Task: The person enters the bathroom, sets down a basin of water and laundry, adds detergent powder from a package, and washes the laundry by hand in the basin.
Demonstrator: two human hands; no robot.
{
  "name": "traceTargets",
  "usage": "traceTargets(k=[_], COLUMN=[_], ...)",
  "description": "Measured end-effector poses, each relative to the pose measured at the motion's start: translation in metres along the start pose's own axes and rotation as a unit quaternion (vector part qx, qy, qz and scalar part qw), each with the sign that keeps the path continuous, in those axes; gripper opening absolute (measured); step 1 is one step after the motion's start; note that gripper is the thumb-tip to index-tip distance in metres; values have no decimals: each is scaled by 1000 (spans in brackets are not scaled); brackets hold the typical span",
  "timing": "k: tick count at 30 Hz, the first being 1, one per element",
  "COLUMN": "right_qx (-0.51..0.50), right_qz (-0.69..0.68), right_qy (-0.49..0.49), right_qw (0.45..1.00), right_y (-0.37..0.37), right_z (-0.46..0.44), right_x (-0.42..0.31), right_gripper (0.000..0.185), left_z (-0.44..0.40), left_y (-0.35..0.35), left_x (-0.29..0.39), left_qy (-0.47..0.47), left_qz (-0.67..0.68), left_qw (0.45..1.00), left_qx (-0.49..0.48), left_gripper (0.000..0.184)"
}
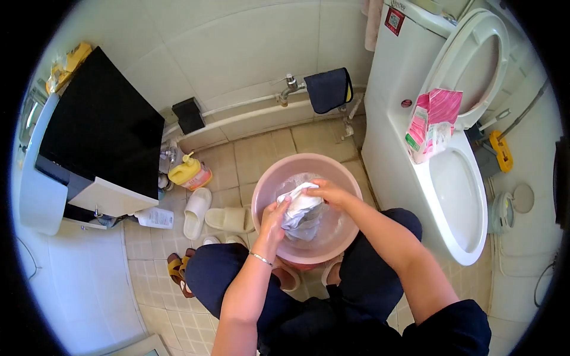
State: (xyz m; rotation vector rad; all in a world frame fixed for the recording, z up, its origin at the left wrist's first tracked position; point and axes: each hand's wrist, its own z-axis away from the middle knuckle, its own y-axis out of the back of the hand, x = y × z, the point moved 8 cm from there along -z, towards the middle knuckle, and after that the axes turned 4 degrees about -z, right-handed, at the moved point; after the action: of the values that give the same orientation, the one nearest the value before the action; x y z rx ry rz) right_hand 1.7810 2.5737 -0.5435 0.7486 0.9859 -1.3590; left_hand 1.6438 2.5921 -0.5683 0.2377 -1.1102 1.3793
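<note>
A wet white cloth is bunched between my two hands over a pink basin. My left hand grips its left side, fingers closed on the fabric. On the upper right, my right hand pinches another part of it. The lower end of the cloth hangs into the water in the basin. What kind of garment or cloth it is cannot be made out. The basin stands between my knees, above the tiled floor.
A white toilet with its lid raised stands at the right, a pink packet on it. To the left are a yellow jug, pale slippers and a white bottle. A dark cloth hangs by a tap.
</note>
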Motion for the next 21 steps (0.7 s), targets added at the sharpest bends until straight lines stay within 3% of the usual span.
traceTargets(k=[2,4,6,7,8,9,10,11,12,14,16,17,18,20,21], right_qx=[95,96,172,137,137,144,142,204,212,309,344,299,250,244,307], right_qz=[-235,-279,-75,-127,-133,117,358,342,333,245,267,268,264,267,249], right_qy=[17,60,220,267,264,389,482,439,431,206,201,310,411,390,297], right_qw=[967,954,957,946,945,902,787,806,811,895,877,862,836,847,869], right_y=[13,8,-5,-38,-53,-78,-108,-97,-86,-27,-40,-63,-82,-68,-35], right_z=[0,-7,3,18,29,52,68,53,42,13,26,40,53,38,19], right_x=[0,1,-28,-46,-45,-64,-70,-62,-53,-46,-42,-51,-58,-51,-43], right_gripper=[40,33,36,20,20,16,19,31,31,30,31,31,31,32,33], left_z=[-2,-5,-10,-10,-11,-10,-10,-10,-6,-1,-25,-35,-30,-28,-22], left_y=[-3,-2,-4,-2,-6,-14,-22,-30,-35,-34,-20,-31,-35,-39,-42], left_x=[12,12,6,-1,-4,-9,-15,-22,-31,-47,-56,-48,-41,-49,-49], left_qy=[-28,-41,-14,14,17,26,36,49,64,89,81,-15,-94,-11,27], left_qz=[-15,18,65,113,109,133,155,177,197,212,176,213,250,188,152], left_qw=[999,999,996,989,989,987,984,981,977,972,981,957,877,954,977], left_qx=[18,20,56,90,94,85,75,64,56,50,12,-196,-399,-234,-149], left_gripper=[28,32,35,38,38,38,38,39,39,40,38,38,38,38,39])
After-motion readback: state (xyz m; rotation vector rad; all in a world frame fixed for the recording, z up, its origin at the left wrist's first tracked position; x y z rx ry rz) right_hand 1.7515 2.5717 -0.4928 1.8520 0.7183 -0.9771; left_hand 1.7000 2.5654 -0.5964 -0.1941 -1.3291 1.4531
